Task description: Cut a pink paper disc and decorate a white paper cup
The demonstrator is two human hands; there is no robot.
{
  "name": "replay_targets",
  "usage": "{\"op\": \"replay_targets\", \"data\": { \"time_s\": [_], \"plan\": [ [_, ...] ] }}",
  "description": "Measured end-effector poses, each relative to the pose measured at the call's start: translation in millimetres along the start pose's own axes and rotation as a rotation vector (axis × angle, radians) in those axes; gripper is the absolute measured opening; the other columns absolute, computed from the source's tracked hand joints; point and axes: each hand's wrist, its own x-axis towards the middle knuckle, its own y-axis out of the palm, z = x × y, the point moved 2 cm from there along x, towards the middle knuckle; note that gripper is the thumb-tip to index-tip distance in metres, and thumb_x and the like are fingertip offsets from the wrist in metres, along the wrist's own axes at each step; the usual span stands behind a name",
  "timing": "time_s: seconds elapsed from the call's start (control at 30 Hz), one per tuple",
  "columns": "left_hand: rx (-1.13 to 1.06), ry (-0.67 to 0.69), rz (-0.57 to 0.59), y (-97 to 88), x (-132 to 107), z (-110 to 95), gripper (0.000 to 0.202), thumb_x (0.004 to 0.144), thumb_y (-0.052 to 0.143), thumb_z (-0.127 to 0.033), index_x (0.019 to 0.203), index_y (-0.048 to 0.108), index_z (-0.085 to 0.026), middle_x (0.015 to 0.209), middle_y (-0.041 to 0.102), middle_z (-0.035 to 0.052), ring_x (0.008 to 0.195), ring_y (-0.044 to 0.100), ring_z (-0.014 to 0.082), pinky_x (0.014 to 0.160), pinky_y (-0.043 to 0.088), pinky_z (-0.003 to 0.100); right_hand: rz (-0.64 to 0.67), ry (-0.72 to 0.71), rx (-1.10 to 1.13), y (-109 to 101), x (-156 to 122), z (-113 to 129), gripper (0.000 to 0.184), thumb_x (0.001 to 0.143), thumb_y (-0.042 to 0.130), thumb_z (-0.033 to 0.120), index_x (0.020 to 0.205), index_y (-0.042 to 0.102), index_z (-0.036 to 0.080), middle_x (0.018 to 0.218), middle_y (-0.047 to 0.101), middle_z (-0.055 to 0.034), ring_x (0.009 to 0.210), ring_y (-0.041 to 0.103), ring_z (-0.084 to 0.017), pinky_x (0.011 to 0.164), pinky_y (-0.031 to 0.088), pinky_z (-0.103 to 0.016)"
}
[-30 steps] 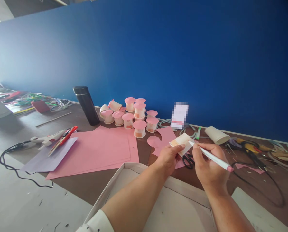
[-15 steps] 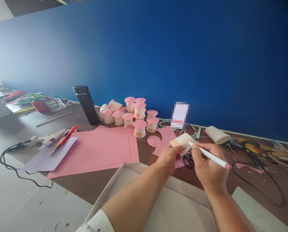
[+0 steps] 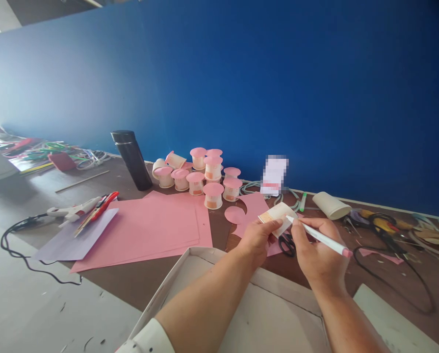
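My left hand [image 3: 256,239] grips a small white paper cup [image 3: 279,214] with an orange print, held on its side above the table. My right hand [image 3: 317,251] holds a white pen with a pink end [image 3: 320,237], its tip touching the cup's side. Black scissors [image 3: 287,243] lie on the table just below the cup. A cut pink paper circle [image 3: 234,214] lies to the left of my left hand.
Several pink-topped cups [image 3: 204,176] cluster by the blue wall beside a black flask [image 3: 131,160]. Pink paper sheets [image 3: 149,228], a glue gun [image 3: 72,211] with its cable, and a white box lid [image 3: 204,255] lie nearby. A white cup [image 3: 330,205] and tangled cables [image 3: 388,230] sit at right.
The pen has tilted slightly and my right hand has edged a little toward the cup. Little else has moved.
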Motion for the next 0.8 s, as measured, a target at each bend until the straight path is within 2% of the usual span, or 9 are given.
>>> {"op": "replay_targets", "data": {
  "time_s": [0.17,0.4,0.57,0.8],
  "plan": [
    [0.002,-0.006,-0.024,-0.8,0.2,-0.7,0.028,0.055,0.082,-0.023,0.076,0.068,-0.011,0.071,0.064,0.0042,0.06,0.052,0.0104,0.059,0.036,0.024,0.006,0.016,0.002,1.0,-0.5,-0.8,0.016,0.077,0.064,0.035,0.08,0.063,0.02,0.08,0.07,-0.0053,0.073,0.065,-0.02,0.065,0.048,-0.03],
    [-0.014,-0.019,-0.057,-2.3,1.4,0.5,0.026,0.057,0.081,-0.02,0.077,0.067,-0.011,0.073,0.065,0.005,0.062,0.054,0.0108,0.056,0.036,0.024,-0.002,-0.003,-0.004,1.5,-0.5,-1.1,0.015,0.078,0.064,0.035,0.08,0.063,0.02,0.081,0.07,-0.0059,0.075,0.065,-0.021,0.067,0.049,-0.03],
    [-0.046,-0.021,-0.052,-4.8,4.7,2.7,0.027,0.06,0.079,-0.018,0.084,0.069,-0.011,0.084,0.068,0.0062,0.069,0.059,0.0114,0.063,0.042,0.023,-0.001,0.002,-0.003,1.4,-0.6,-1.3,0.014,0.077,0.064,0.034,0.081,0.063,0.02,0.082,0.07,-0.0051,0.077,0.066,-0.02,0.068,0.049,-0.03],
    [-0.059,-0.03,-0.049,-5.4,5.0,2.3,0.023,0.063,0.076,-0.016,0.084,0.07,-0.012,0.085,0.069,0.0062,0.072,0.06,0.0119,0.064,0.044,0.021,0.007,0.011,0.009,1.5,-0.9,-1.7,0.014,0.077,0.064,0.034,0.08,0.063,0.02,0.08,0.069,-0.0046,0.078,0.066,-0.021,0.069,0.049,-0.03]
  ]
}}
